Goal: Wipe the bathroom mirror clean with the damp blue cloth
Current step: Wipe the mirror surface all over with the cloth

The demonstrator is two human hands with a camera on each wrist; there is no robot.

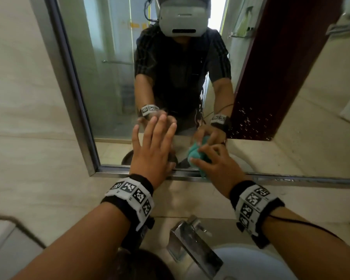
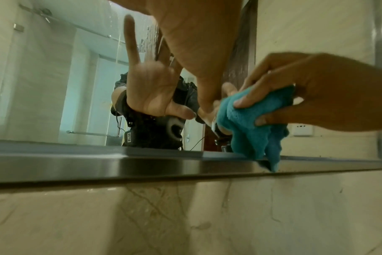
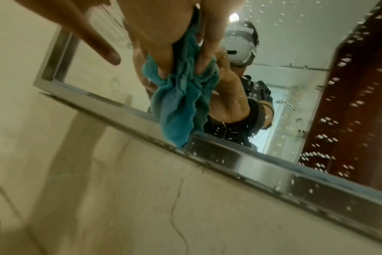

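The mirror [image 1: 113,81] in its metal frame [image 1: 73,93] fills the wall ahead, with water droplets on its right part [image 3: 349,96]. My right hand [image 1: 216,168] grips a bunched blue cloth [image 1: 197,156] against the glass just above the bottom frame rail [image 2: 142,165]. The cloth [image 2: 251,127] hangs down over that rail; in the right wrist view the cloth [image 3: 181,103] droops from my curled fingers. My left hand [image 1: 156,146] lies flat with spread fingers on the glass, just left of the cloth.
A chrome tap [image 1: 192,241] and a white basin [image 1: 251,265] sit directly below my arms. Beige tiled wall [image 1: 24,118] surrounds the mirror. A wall socket [image 2: 301,129] is seen at the right. The mirror reflects a person wearing a headset and a dark red door.
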